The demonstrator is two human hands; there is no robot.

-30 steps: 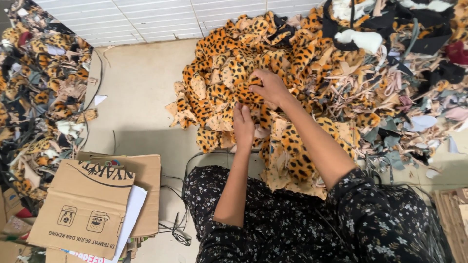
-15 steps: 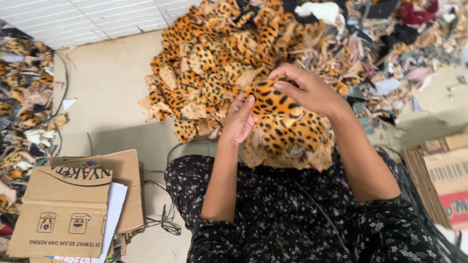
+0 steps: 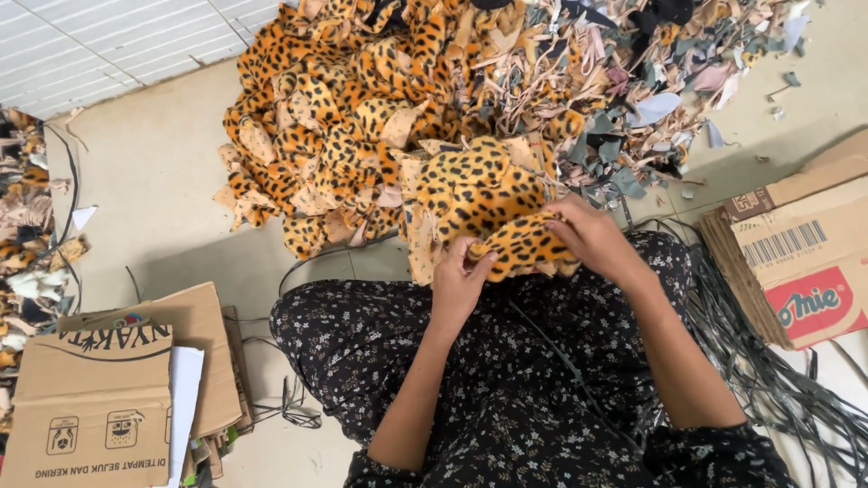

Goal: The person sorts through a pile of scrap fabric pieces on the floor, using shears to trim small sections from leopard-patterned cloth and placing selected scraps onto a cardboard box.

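A piece of orange fabric with black leopard spots is drawn out of the big pile of leopard-print scraps and hangs over my lap. My left hand pinches its lower edge from below. My right hand grips the same piece at its right end, fingers curled over the cloth. Both hands are close together above my dark flowered skirt.
Mixed pale, grey and black fabric scraps lie at the back right. Flattened cardboard boxes sit at the left, another box at the right. Black straps trail on the floor at the right. More scraps line the left edge.
Both hands have pulled the leopard piece out of the pile and toward my lap. The view has shifted, bringing the right-hand cardboard box into sight.
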